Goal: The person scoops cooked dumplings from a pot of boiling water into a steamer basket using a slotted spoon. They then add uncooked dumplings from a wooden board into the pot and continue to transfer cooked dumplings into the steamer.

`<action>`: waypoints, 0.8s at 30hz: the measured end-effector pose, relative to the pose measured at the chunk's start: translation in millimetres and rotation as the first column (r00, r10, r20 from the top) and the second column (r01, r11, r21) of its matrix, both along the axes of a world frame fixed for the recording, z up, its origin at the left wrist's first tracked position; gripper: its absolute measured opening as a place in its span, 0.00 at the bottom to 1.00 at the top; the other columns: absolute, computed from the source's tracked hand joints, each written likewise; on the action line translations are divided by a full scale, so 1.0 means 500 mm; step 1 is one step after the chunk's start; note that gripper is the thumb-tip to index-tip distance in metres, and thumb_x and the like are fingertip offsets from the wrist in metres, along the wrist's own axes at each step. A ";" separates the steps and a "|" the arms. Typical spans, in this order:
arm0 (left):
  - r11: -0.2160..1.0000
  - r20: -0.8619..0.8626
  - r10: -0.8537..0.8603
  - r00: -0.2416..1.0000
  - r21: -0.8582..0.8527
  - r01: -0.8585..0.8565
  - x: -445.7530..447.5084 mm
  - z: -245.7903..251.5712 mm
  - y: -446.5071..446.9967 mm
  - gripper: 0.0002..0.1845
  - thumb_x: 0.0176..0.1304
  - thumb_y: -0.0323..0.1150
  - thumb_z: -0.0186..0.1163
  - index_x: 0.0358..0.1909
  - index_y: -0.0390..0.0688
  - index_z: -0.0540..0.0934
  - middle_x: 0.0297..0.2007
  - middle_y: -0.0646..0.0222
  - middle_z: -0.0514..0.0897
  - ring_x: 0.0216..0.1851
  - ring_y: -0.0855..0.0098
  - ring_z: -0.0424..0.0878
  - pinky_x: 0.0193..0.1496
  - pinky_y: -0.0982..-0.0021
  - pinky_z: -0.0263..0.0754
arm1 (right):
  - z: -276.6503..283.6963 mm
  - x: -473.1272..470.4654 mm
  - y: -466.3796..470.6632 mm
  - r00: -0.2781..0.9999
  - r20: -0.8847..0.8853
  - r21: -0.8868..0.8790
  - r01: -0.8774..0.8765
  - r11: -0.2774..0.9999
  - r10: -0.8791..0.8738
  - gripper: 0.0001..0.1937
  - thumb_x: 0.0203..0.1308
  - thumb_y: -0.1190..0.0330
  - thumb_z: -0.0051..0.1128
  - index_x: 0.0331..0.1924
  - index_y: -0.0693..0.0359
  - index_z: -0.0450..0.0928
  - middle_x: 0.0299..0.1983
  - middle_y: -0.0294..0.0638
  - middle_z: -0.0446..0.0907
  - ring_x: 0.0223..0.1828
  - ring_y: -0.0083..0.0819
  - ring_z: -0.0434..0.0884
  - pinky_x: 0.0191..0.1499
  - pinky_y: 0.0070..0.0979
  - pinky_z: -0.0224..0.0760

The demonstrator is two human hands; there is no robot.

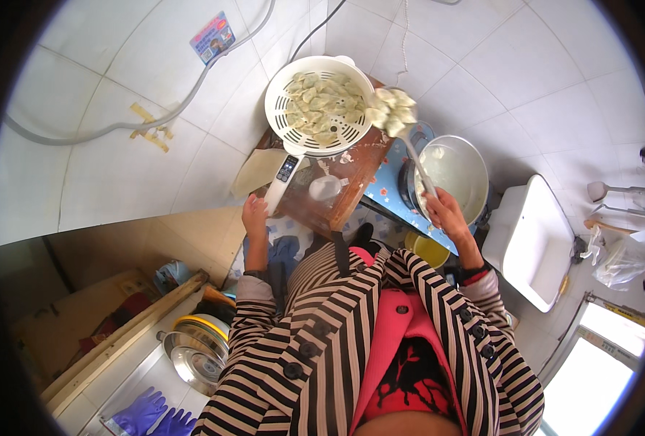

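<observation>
My right hand [446,213] grips the handle of a metal skimmer [416,158], whose head carries a heap of dumplings [392,110]. That load is raised beside the right rim of a white plastic colander [278,111], where more dumplings [322,101] lie. My left hand [255,215] is by the lower end of a white handle with a button panel [280,184], its fingers touching it; its grip is partly hidden. Below the skimmer's shaft stands a large metal pot [480,169] holding cloudy liquid, with a piece of something pale at its left side.
The colander stands over a brown wooden board [355,180] with a clear plastic lid or dish [325,187]. A blue patterned surface [387,177] lies under the pot. At right are a white basin [551,245] and hanging utensils [622,191]; a yellow bucket [428,248] is below.
</observation>
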State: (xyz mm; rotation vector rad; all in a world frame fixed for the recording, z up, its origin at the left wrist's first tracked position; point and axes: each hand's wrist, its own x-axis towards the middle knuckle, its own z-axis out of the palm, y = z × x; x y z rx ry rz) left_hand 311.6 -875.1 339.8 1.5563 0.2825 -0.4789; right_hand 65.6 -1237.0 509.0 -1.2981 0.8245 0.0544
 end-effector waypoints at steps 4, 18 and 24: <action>0.997 -0.025 0.076 0.997 0.014 -0.075 -0.001 0.008 0.032 0.25 0.57 0.31 0.57 0.57 0.36 0.65 0.44 0.64 0.77 0.40 0.76 0.77 0.37 0.79 0.71 | -0.033 0.121 0.011 0.971 -0.089 -0.124 -0.230 0.965 0.220 0.11 0.62 0.62 0.47 0.35 0.62 0.70 0.18 0.28 0.65 0.13 0.13 0.61 0.13 0.14 0.52; 0.992 -0.056 0.121 0.991 0.048 -0.118 0.006 0.004 0.091 0.24 0.56 0.29 0.57 0.56 0.36 0.66 0.41 0.65 0.77 0.39 0.76 0.76 0.37 0.78 0.70 | -0.077 0.132 -0.005 0.972 -0.150 -0.893 -0.213 0.396 0.182 0.10 0.59 0.66 0.48 0.40 0.60 0.66 0.25 0.56 0.76 0.29 0.58 0.75 0.30 0.48 0.67; 0.993 -0.041 -0.006 0.999 0.113 0.011 0.009 0.013 0.043 0.27 0.55 0.28 0.56 0.58 0.36 0.64 0.44 0.63 0.76 0.41 0.74 0.75 0.41 0.75 0.69 | -0.002 -0.104 -0.089 0.984 -0.152 -0.891 -0.095 0.445 -0.096 0.11 0.58 0.67 0.51 0.43 0.61 0.67 0.26 0.57 0.75 0.31 0.58 0.74 0.30 0.43 0.67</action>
